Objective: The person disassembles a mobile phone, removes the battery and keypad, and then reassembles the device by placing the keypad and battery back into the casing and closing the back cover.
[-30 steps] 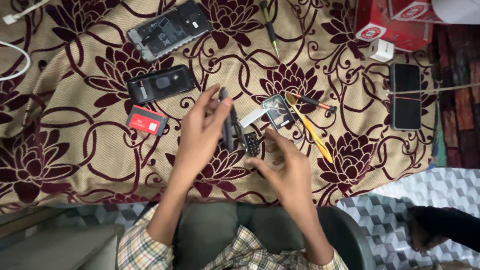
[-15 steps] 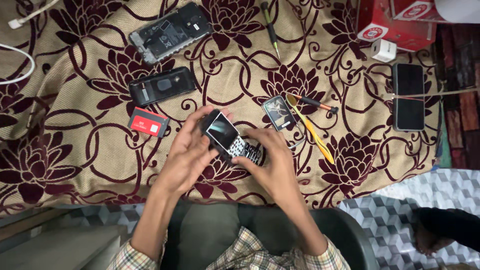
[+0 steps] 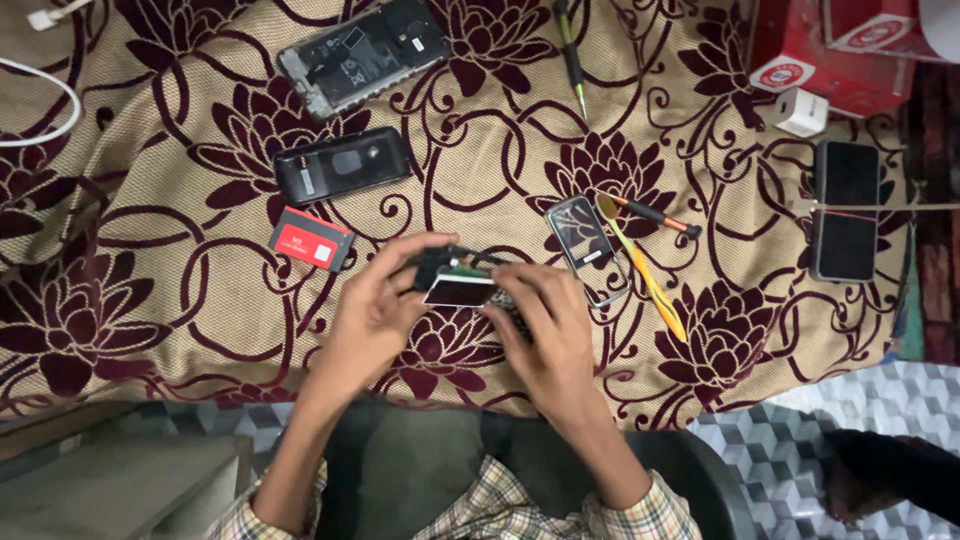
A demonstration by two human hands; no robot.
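- Both hands meet over the patterned cloth (image 3: pixel 150 180), holding a small keypad phone (image 3: pixel 462 287) between them, just above the fabric near the person's lap edge.
- The left hand (image 3: pixel 375 310) grips the phone's left end, thumb on top and fingers curled round its far side.
- The right hand (image 3: pixel 545 330) covers the phone's right end, fingers folded down over it; the keypad part is mostly hidden beneath them.
- The phone's front panel seems to sit slightly lifted off its body, though the fingers hide too much of it to be sure.
- Just left of the left hand lies a red battery (image 3: pixel 312 239), and above that a black back cover (image 3: pixel 343 165).
- Further up rests an opened smartphone (image 3: pixel 365 55) with its inner parts showing.
- Right of the hands lie a small screen panel (image 3: pixel 588 250), a yellow pry tool (image 3: pixel 645 275) and a brush (image 3: pixel 655 214).
- A green screwdriver (image 3: pixel 572 55) lies near the top, a dark smartphone (image 3: pixel 846 210) at the right edge.
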